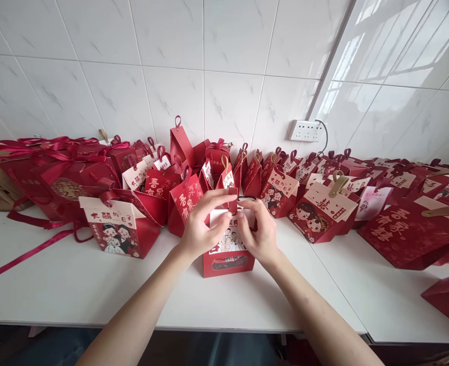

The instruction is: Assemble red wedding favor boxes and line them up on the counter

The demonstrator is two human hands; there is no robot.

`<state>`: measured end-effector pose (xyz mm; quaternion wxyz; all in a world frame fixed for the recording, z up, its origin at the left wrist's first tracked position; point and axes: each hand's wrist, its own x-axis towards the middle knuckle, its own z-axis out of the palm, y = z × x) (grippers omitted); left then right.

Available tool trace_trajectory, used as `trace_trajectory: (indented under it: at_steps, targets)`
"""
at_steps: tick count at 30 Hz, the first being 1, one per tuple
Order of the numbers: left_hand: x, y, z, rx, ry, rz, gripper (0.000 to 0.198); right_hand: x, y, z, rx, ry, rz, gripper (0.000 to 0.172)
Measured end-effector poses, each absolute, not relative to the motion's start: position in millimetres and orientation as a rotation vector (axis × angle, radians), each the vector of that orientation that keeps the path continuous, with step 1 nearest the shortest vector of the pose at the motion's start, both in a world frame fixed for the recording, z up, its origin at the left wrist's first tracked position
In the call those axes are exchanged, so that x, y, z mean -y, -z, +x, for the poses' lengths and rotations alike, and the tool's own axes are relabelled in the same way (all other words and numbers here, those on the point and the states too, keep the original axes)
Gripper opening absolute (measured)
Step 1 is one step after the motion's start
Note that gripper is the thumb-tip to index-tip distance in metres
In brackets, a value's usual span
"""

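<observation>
A small red gift box (pixel 227 256) with a cartoon couple on its front and a dark window near its base stands upright on the white table (pixel 95 295), right in front of me. My left hand (pixel 200 223) grips its top left, fingers pinched on the red flap at the top. My right hand (pixel 260 231) holds the top right, its fingers curled over the white top edge. Both hands are closed on the box.
Many similar red gift boxes (pixel 316 208) and bags crowd the back of the table along the tiled wall. A larger box with a cartoon couple (pixel 120 229) stands at left, big ribboned boxes (pixel 57 173) behind it. A wall socket (pixel 304 130) sits above. A flat red bag (pixel 411 234) lies at right.
</observation>
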<state>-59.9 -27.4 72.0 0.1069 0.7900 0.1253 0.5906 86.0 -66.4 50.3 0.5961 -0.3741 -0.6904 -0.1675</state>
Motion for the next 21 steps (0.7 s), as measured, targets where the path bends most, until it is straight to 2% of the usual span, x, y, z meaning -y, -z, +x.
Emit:
trace_trajectory:
  at_steps: [21]
  targets:
    - [27.1, -70.9, -60.8, -0.477, -1.730, 2.399, 0.033, 67.7, -53.1, 85.2, 1.615, 0.359, -0.838, 0.011]
